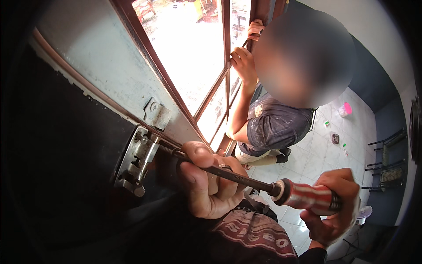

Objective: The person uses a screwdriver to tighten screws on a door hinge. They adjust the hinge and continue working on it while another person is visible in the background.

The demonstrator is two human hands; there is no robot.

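A screwdriver [239, 177] with a dark shaft and a red-and-white handle lies nearly level across the view. My right hand [338, 204] is wrapped round its handle. Near the tip, the thumb and fingers of my left hand [213, 182] pinch the shaft. At that tip a threaded screw [165, 146] points at the edge of a metal slide-bolt latch [140, 160], which sits on a dark panel. Whether the screw has entered a hole I cannot tell. Just above the latch, a small metal bracket [157, 113] is fixed to the pale frame.
Close by on the far side, another person in a dark T-shirt [279, 127] has both hands raised at the brown window frame [226, 33]. Dark chairs [389, 169] stand at the right wall. A pink-lidded tub [345, 109] and small items lie on the tiled floor [316, 141].
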